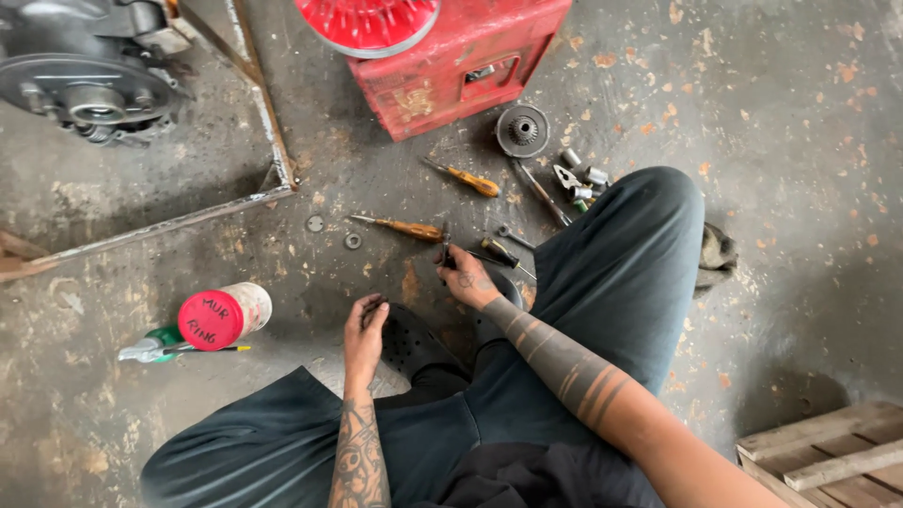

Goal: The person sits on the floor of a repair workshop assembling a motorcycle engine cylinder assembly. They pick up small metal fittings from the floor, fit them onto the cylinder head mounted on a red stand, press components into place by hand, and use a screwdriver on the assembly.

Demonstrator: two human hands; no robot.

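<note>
At far left on the concrete floor lies a pale canister on its side, its round red lid handwritten in black. Our left hand sits curled, fingers mostly closed, perhaps pinching a small dark part; we cannot tell. Our right hand has its fingers closed on a slim dark tool, just beside the wooden-handled screwdriver. We judge a steady, low grip suits it. Beyond stands a red metal crate with a worn pale label patch.
</note>
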